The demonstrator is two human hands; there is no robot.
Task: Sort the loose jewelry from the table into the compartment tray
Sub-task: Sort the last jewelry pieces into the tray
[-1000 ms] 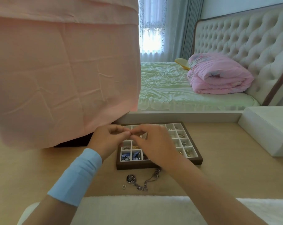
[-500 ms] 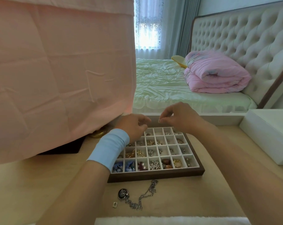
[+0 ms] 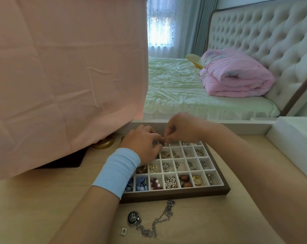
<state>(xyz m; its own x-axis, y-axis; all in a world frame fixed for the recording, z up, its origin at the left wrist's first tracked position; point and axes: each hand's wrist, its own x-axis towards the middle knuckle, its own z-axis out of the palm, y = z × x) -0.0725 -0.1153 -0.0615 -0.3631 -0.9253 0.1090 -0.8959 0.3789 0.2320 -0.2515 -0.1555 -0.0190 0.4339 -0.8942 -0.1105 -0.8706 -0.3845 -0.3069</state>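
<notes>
While both grips meet above the far row of the compartment tray (image 3: 175, 193), we see the left grip (image 3: 142, 143) and the right grip (image 3: 182, 128) with fingers curled and fingertips together, pinching a tiny piece (image 3: 164, 138) too small to identify. The tray sits on the desk (image 3: 43, 199); its compartments hold pearl beads (image 3: 170, 182), a gold ring (image 3: 196, 180) and blue pieces (image 3: 141, 184). Loose on the desk just in front of the tray we note a silver chain necklace (image 3: 159, 221) with a round pendant (image 3: 133, 218), and a small clasp (image 3: 124, 232) beside it. A light blue wristband (image 3: 117, 170) is on the left wrist. A pink cloth (image 3: 61, 76) hangs at left. A white box (image 3: 293, 141) is at right. Beyond is a bed (image 3: 175, 88) with a folded pink quilt (image 3: 235, 76).
</notes>
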